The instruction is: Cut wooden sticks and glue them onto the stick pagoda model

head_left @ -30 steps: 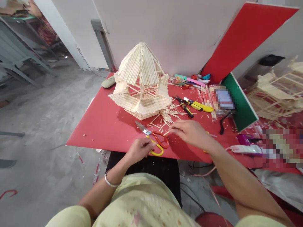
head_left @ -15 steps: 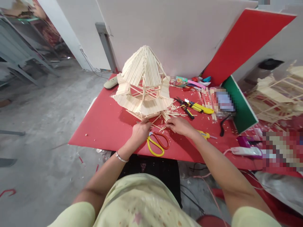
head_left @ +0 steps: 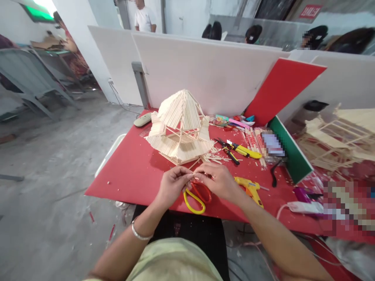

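Observation:
My left hand (head_left: pixel 175 184) and my right hand (head_left: pixel 217 179) meet just in front of a model pavilion made of wooden sticks (head_left: pixel 180 150). Both are closed, thumbs and fingers pinched together on a small wooden stick mostly covered by the fingertips. The pavilion stands upright with a peaked stick roof and a lower flared tier, apart from my hands. Under my fingers lie scissors with one yellow and one red handle (head_left: pixel 195 203); their blades are hidden. Loose wooden sticks (head_left: pixel 215 159) are scattered between the pavilion and my right hand.
On the red table (head_left: pixel 117 171) right of the pavilion lie black-handled pliers (head_left: pixel 231 156), a yellow cutter (head_left: pixel 246 151) and a yellow glue gun (head_left: pixel 250 187). A green board (head_left: pixel 290 152) stands farther right, near another stick model (head_left: pixel 331 136). White panels (head_left: pixel 205 70) rise behind; people are beyond.
My hands have come together from apart and are now pinching at one spot above the scissors. The view has tilted up, showing people behind the panels and more of the glue gun.

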{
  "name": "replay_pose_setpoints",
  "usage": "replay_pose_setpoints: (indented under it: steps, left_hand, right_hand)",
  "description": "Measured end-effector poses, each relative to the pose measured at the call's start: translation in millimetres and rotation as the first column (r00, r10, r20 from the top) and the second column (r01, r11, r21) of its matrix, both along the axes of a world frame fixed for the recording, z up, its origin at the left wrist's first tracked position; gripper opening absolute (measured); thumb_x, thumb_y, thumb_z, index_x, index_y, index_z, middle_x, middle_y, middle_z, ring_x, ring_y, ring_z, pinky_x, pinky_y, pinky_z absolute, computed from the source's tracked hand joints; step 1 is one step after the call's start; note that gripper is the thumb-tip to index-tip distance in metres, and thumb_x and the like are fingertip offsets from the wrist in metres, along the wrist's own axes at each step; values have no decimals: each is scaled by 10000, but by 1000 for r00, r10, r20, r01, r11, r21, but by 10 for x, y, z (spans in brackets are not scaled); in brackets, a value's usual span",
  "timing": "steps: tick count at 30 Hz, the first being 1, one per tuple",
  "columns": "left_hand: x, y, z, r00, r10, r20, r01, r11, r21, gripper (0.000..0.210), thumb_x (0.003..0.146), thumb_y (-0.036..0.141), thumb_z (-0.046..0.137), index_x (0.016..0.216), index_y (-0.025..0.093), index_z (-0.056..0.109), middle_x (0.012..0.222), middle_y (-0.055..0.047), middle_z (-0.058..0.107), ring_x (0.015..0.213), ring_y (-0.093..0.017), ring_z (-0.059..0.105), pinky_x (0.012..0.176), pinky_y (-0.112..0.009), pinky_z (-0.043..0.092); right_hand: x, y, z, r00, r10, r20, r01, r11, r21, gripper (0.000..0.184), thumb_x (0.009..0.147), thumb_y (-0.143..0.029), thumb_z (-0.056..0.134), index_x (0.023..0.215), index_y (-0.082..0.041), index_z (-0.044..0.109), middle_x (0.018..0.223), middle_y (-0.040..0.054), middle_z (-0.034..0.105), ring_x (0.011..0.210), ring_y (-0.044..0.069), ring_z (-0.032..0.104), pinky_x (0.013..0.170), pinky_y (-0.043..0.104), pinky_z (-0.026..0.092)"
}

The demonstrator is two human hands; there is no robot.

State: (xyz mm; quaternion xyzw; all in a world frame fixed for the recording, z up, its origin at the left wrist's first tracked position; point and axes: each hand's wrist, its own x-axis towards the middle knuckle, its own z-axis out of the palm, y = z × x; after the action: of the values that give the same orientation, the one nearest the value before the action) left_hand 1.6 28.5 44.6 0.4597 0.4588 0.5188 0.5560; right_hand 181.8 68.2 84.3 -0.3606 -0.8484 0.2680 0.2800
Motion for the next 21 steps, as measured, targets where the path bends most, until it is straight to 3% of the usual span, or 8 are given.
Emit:
replay_pose_setpoints:
  steps: [4, 7, 11, 15, 21]
  left_hand:
    - [-141, 65, 351, 967, -40, 250, 52, 998, -41, 255, 770, 358, 736, 869, 136, 661, 667, -44, 677, 478, -92, 558, 422, -187, 392]
    - [-243, 181, 538, 940, -84, 331, 120, 989, -91, 280, 742, 363, 764, 846, 120, 670, 698, -39, 677, 441, -64, 531, 363, -164, 356]
    - [-338, 372, 735, 900, -53, 433, 113, 987, -113, 260, 688, 275, 812, 836, 103, 683, 667, -11, 649, 434, -31, 496, 351, -129, 339]
    - [-404, 572, 821, 817, -85, 570, 169, 981, -95, 230, 715, 210, 792, 871, 81, 682, 699, -3, 629, 448, -1, 466, 360, -100, 325]
    - [-465, 774, 772, 764, -79, 640, 172, 981, -85, 179, 775, 195, 746, 890, 81, 670, 716, 3, 611, 450, 6, 460, 357, -93, 312]
  right_hand:
    - [-152, 101, 386, 998, 18, -56, -15, 998, 61, 182, 919, -332, 540, 892, -258, 705, 846, 3, 685, 755, 125, 597, 669, 264, 442]
    - [-259, 211, 609, 998, 9, -54, -3, 994, 106, 188, 913, -344, 547, 896, -250, 710, 820, -6, 684, 713, 111, 581, 621, 250, 430]
    - [-419, 348, 812, 996, -18, -84, 32, 985, 168, 193, 914, -353, 542, 906, -246, 702, 879, -4, 703, 764, 112, 603, 654, 253, 451]
    - [-547, 445, 880, 983, -101, -150, 136, 960, 245, 210, 896, -355, 565, 1034, -257, 689, 925, 6, 711, 800, 126, 620, 691, 273, 480]
    - [-592, 465, 833, 984, -119, -131, 157, 928, 337, 242, 915, -331, 533, 1102, -259, 670, 944, 17, 679, 823, 127, 599, 709, 271, 481]
